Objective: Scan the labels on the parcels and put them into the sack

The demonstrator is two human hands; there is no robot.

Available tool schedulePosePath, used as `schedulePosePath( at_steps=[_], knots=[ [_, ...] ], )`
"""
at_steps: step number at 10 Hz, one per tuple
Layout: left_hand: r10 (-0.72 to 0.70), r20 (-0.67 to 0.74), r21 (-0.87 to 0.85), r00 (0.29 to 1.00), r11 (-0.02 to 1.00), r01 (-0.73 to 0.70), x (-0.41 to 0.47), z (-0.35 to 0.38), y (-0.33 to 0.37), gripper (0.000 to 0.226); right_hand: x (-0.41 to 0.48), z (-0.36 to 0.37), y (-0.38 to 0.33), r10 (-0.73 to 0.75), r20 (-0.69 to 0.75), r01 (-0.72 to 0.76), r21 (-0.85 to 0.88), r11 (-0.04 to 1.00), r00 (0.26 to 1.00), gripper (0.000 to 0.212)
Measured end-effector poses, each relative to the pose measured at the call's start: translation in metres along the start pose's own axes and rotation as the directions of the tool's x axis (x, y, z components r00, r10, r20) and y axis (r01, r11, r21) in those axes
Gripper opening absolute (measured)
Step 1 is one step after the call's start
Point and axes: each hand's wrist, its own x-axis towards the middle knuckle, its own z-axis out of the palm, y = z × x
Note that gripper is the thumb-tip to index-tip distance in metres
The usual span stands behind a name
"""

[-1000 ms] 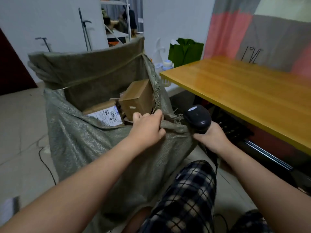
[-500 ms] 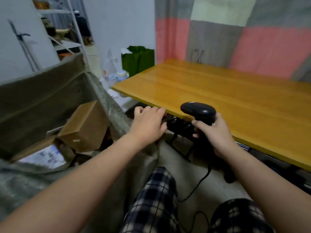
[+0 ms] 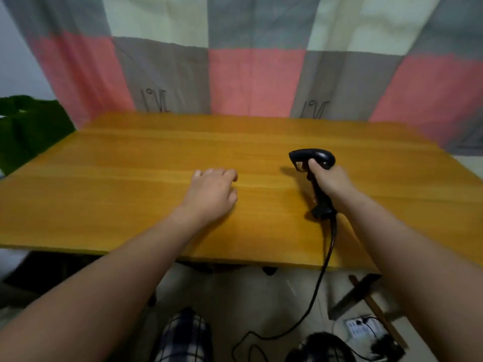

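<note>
View swung to table; R hand grips scanner; L hand prob. loosely curled, empty.

The left forearm reaches up from the lower left corner of the frame and the right forearm from the lower right, both stretched toward the middle. The left hand, just left of centre, is turned palm down with its fingers loosely curled under, and it holds nothing. The right hand, right of centre at about the same height, grips the handle of a black scanner, with one finger lying up under its head.
</note>
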Motion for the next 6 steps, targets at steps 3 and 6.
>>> schedulePosePath(
  at_steps=[3,6],
  knots=[
    [0.104,0.041,0.003,0.994,0.995,-0.104,0.047,0.001,0.020,0.035,0.024,0.001,0.025,0.025,-0.142,-0.097,-0.531,0.842,0.990,0.066],
    [0.129,-0.100,0.068,0.987,0.990,-0.122,0.018,-0.073,0.016,0.034,-0.041,-0.019,-0.040,-0.567,0.034,0.366,-0.795,0.484,0.823,0.040]
  ],
)
